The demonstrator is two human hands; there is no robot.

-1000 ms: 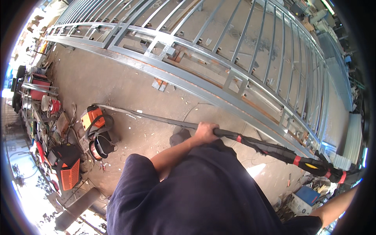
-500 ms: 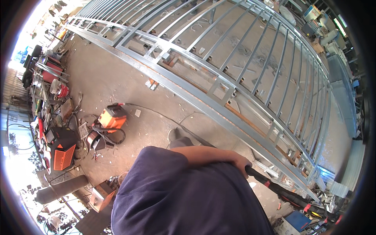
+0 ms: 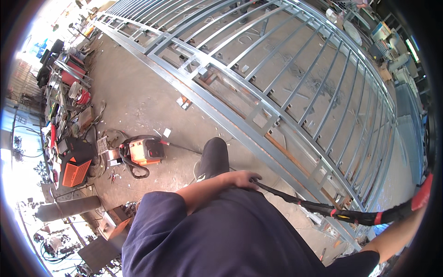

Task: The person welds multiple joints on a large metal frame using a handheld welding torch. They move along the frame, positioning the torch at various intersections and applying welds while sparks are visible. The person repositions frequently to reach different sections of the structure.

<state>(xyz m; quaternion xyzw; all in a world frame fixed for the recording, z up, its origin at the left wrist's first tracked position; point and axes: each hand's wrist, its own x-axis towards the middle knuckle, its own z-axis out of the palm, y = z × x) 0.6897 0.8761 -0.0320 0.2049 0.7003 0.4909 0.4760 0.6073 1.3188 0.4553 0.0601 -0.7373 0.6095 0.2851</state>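
My left hand [image 3: 243, 179] is closed around a black cable [image 3: 286, 197] bound with red bands, just in front of my body. The cable rises rightward to a wide red part [image 3: 422, 193] near the dark rim, at the end of my right forearm [image 3: 400, 234]. My right hand's fingers are hidden there, so I cannot tell its grip. On the floor to the left stands an orange and black machine [image 3: 144, 152] with a thick black hose [image 3: 138, 173] looped beside it. A thinner line runs from it toward my raised knee [image 3: 215, 154].
A large barred metal frame [image 3: 221, 102] stretches from far left to near right. At left are a black and orange unit [image 3: 76, 170], a grey cylinder [image 3: 69, 207], a red and white bucket [image 3: 83, 96] and piled clutter. Scraps [image 3: 184, 102] litter the floor.
My left hand has moved left along my front with the cable, and the cable's right part has risen. My right forearm and knee have come into view. The orange machine has turned and shifted right.
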